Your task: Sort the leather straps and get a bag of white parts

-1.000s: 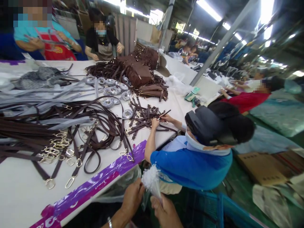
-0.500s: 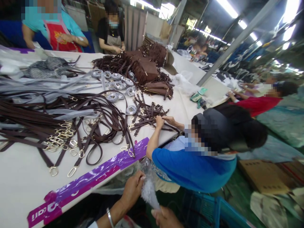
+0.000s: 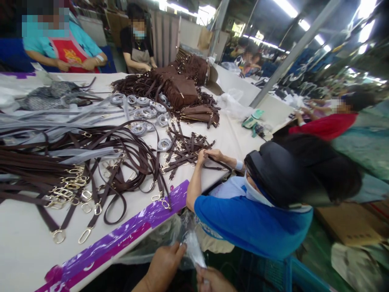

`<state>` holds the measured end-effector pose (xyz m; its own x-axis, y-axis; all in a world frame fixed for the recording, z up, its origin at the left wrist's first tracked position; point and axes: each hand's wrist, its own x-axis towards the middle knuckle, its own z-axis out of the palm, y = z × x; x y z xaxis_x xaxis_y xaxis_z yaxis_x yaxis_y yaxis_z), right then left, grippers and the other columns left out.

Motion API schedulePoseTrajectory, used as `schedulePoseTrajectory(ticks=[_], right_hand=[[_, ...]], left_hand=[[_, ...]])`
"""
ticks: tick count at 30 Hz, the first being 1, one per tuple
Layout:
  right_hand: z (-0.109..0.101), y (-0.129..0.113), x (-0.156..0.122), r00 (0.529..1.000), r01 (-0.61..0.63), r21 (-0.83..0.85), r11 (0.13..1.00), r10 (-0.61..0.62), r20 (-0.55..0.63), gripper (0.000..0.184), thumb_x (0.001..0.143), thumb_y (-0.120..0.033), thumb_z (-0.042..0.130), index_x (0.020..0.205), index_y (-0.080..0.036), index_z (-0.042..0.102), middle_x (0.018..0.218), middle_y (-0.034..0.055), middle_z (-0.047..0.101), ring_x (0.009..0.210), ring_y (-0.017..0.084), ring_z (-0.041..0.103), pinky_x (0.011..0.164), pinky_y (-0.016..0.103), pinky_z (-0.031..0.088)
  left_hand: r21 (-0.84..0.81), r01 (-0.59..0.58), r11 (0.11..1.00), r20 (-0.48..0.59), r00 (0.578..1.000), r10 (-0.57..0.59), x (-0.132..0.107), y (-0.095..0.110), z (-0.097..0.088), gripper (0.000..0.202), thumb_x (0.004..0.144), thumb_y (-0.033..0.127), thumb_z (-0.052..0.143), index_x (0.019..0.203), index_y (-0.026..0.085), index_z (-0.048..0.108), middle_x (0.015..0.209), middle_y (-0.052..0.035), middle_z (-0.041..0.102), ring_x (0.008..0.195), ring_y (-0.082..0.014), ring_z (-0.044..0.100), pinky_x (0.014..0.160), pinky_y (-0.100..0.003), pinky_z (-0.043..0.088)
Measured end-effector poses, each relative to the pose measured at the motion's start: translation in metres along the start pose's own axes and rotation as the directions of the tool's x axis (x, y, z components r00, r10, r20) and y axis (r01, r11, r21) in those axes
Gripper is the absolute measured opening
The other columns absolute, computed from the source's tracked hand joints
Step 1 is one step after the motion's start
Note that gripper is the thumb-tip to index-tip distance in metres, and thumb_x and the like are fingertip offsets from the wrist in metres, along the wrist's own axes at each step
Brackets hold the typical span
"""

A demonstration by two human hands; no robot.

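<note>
Left hand (image 3: pixel 164 265): low in my view, fingertips pinched shut on the clear plastic bag (image 3: pixel 191 243).
Right hand (image 3: pixel 212 280): just beside the left, partly cut off by the frame edge, thumb and fingers closed on the bag's lower end.
Clear plastic bag: crumpled, rising between both hands, just below the table edge.
Table (image 3: pixel 27 251): white, ahead and left of my hands, with purple tape (image 3: pixel 121 239) along its near edge.
Long brown straps (image 3: pixel 100 162): heaped beyond the tape, gold rings at their ends, well apart from my hands.
Co-worker (image 3: pixel 252 223): blue shirt, ahead-right of my hands, handling short straps (image 3: pixel 185 150) on the table.
</note>
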<state>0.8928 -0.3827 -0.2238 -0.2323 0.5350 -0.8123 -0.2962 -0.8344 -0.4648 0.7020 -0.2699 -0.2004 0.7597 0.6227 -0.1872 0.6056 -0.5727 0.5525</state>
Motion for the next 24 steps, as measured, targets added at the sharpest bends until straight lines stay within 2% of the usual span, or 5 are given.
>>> schedulePoseTrajectory(ticks=[7, 13, 17, 21, 24], right_hand=[[0.015, -0.003, 0.022, 0.974, -0.093, 0.336, 0.937, 0.015, 0.228, 0.064, 0.058, -0.069, 0.076, 0.063, -0.026, 0.029, 0.043, -0.0160, 0.020, 0.037, 0.005, 0.002, 0.038, 0.021, 0.010], [0.034, 0.001, 0.022, 0.957, -0.060, 0.399, 0.915, -0.061, 0.283, 0.046, 0.063, -0.054, 0.080, 0.066, -0.021, 0.048, 0.044, -0.0128, 0.035, 0.038, 0.004, 0.016, 0.039, 0.019, 0.007], [0.033, -0.011, 0.012, 0.943, -0.087, 0.427, 0.900, -0.064, 0.327, 0.052, 0.055, -0.055, 0.085, 0.064, -0.022, 0.046, 0.039, -0.0151, 0.031, 0.033, 0.004, 0.010, 0.034, 0.021, 0.001], [0.031, -0.014, 0.010, 0.960, -0.010, 0.492, 0.871, -0.130, 0.250, 0.062, 0.051, -0.065, 0.084, 0.060, -0.024, 0.039, 0.037, -0.0175, 0.021, 0.032, 0.002, 0.002, 0.032, 0.021, 0.000], [0.040, 0.000, 0.022, 0.976, 0.130, 0.508, 0.852, -0.201, 0.087, 0.064, 0.060, -0.068, 0.080, 0.054, -0.023, 0.034, 0.040, -0.0153, 0.023, 0.034, 0.002, 0.008, 0.033, 0.019, 0.007]], left_hand=[[-0.046, -0.096, 0.994, 0.032, 0.995, 0.098, -0.001, 0.008, 0.002, 0.037, 0.080, 0.002, 0.054, 0.108, 0.023, 0.067, 0.088, -0.0067, 0.074, 0.069, -0.0252, 0.071, 0.059, -0.027, 0.053], [-0.123, -0.047, 0.991, 0.015, 0.999, 0.049, 0.009, 0.010, -0.006, 0.025, 0.086, 0.009, 0.049, 0.098, 0.024, 0.065, 0.081, -0.0049, 0.073, 0.066, -0.0196, 0.069, 0.056, -0.022, 0.044], [-0.197, -0.105, 0.975, 0.056, 0.991, 0.118, 0.007, 0.010, -0.009, 0.027, 0.078, 0.006, 0.053, 0.094, 0.024, 0.065, 0.080, -0.0023, 0.072, 0.067, -0.0195, 0.070, 0.056, -0.022, 0.043], [-0.283, -0.164, 0.945, 0.068, 0.979, 0.190, 0.000, 0.009, -0.020, 0.035, 0.087, 0.006, 0.041, 0.108, 0.024, 0.061, 0.091, -0.0028, 0.073, 0.079, -0.0178, 0.072, 0.067, -0.022, 0.050], [-0.371, -0.274, 0.887, 0.031, 0.951, 0.307, 0.002, 0.011, -0.028, 0.035, 0.094, 0.012, 0.037, 0.119, 0.025, 0.059, 0.096, -0.0049, 0.074, 0.084, -0.0173, 0.073, 0.070, -0.021, 0.054]])
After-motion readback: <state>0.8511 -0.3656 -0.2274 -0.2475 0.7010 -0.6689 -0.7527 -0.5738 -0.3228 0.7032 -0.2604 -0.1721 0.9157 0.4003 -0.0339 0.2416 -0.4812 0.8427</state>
